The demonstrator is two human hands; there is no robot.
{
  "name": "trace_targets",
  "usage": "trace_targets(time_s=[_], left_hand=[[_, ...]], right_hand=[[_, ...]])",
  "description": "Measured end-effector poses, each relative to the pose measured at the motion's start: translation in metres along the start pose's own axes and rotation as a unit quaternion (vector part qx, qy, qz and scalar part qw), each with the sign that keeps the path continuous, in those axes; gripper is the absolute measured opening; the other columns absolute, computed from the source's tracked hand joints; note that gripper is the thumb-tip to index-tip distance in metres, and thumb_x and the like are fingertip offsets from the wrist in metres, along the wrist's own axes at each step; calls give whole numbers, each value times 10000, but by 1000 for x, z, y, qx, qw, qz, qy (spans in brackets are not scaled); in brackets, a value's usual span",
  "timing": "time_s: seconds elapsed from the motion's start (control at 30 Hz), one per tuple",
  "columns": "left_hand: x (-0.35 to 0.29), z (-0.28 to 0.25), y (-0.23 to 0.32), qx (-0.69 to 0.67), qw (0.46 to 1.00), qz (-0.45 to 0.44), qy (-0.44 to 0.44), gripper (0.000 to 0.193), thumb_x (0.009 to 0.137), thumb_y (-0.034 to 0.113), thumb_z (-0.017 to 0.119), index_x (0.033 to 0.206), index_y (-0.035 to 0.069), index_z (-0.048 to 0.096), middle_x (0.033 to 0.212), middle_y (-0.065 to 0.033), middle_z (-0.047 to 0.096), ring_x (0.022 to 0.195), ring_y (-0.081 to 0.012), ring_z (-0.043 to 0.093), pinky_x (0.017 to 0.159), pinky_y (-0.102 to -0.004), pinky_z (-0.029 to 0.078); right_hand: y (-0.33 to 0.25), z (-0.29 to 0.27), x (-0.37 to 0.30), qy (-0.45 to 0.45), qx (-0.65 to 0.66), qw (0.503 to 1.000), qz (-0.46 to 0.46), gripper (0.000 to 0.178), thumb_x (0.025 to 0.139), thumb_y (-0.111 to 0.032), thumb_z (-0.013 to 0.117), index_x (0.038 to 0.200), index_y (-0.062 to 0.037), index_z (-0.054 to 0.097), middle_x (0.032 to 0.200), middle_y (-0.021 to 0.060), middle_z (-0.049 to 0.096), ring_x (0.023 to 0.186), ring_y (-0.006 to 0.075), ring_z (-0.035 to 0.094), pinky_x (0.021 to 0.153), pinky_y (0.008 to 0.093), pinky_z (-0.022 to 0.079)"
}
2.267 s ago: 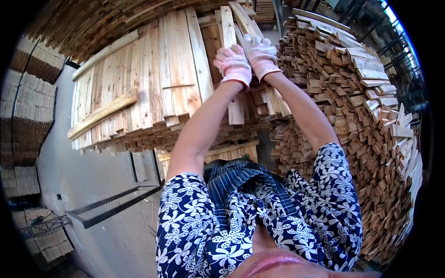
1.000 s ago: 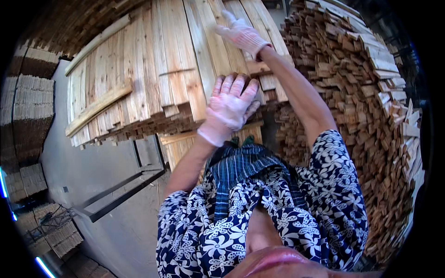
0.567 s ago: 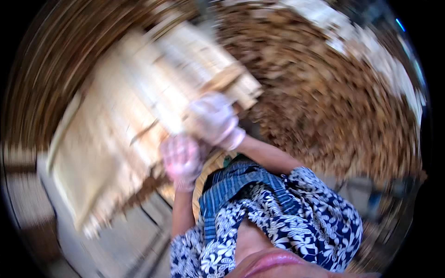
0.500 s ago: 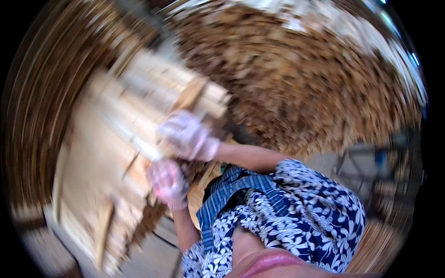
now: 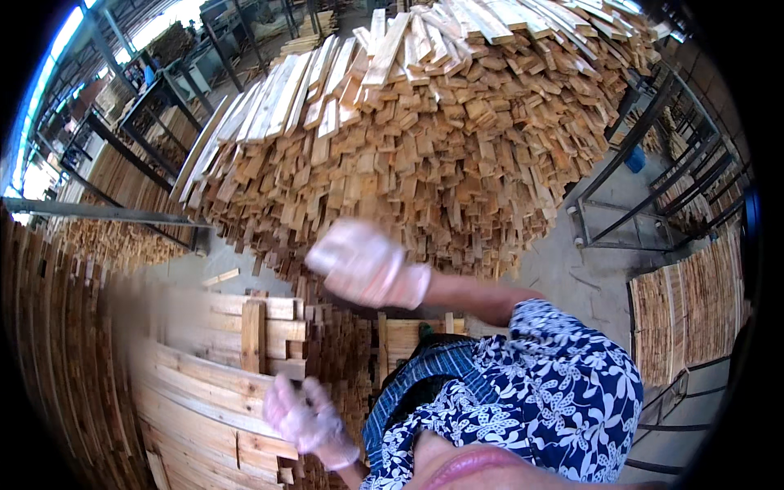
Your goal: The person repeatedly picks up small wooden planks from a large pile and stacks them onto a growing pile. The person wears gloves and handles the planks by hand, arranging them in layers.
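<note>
Gloved left hand (image 5: 306, 418) spreads over pale planks (image 5: 204, 392); right hand (image 5: 367, 265) blurred, grip unclear.

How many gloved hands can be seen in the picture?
2. The right hand is raised in front of the big slat pile. The left hand is lower, over the stacked boards. Both are blurred.

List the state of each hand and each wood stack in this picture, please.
Left hand: gloved, fingers spread, over the flat boards, holding nothing.
Right hand: gloved, raised, blurred, grip unclear.
Flat boards: stacked level, side by side.
Big slat pile: heaped unevenly, ends sticking out.
Metal rack: upright, beside the pile.
</note>
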State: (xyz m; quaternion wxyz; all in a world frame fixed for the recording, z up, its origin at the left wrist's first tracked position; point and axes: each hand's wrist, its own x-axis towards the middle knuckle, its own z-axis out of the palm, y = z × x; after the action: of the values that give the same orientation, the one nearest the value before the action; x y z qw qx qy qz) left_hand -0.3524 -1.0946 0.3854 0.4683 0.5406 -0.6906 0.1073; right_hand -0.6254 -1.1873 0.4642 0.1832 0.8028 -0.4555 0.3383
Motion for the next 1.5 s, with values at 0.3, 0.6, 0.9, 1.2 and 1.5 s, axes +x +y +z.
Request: trace_targets(time_s=[0.3, 0.6, 0.9, 1.2, 1.5], left_hand=[[209, 109, 230, -505, 795, 180, -283, 485, 946, 48, 663, 1409, -9, 530, 1378, -189, 581, 1285, -296, 577, 1117, -383, 453], [439, 247, 460, -407, 821, 192, -351, 840, 957, 662, 491, 1471, -2, 507, 1534, -236, 477, 1429, -363, 428, 1190, -385, 316], [469, 303, 516, -260, 849, 285, -360, 750, 964, 564, 457, 1417, -29, 522, 1383, -322, 569, 1267, -386, 580, 1018, -410, 466], [430, 271, 492, -455, 780, 41, -428, 813, 924, 433, 693, 1523, -23, 388, 1394, -186, 592, 1147, -265, 642, 925, -378, 536], [354, 176, 425, -647, 594, -85, -470, 1038, 899, 352, 779, 1603, 26, 89, 1295, -185, 633, 1182, -287, 636, 1015, -467, 529]], right_hand=[[231, -308, 30, 45, -621, 760, 186, 692, 920, -414, 679, 1535, -267, 399, 1382, 237, 503, 1306, 407, 500, 1080, 563, 430], [300, -331, 110, -191, -561, 721, 361, 746, 868, -261, 771, 1512, -276, 395, 1403, 169, 470, 1267, 460, 482, 889, 528, 546], [377, -323, 102, -127, -676, 703, 183, 782, 926, -189, 613, 1550, 91, 234, 1520, 271, 469, 1334, 436, 534, 1140, 619, 356], [317, -331, 101, -187, -596, 737, 258, 844, 906, -76, 645, 1617, -42, 192, 1580, 294, 306, 1129, 386, 643, 882, 522, 546], [164, -355, 42, -123, -533, 822, 156, 398, 903, -70, 663, 1296, -110, 614, 1173, 180, 581, 1059, 328, 604, 748, 326, 614]])
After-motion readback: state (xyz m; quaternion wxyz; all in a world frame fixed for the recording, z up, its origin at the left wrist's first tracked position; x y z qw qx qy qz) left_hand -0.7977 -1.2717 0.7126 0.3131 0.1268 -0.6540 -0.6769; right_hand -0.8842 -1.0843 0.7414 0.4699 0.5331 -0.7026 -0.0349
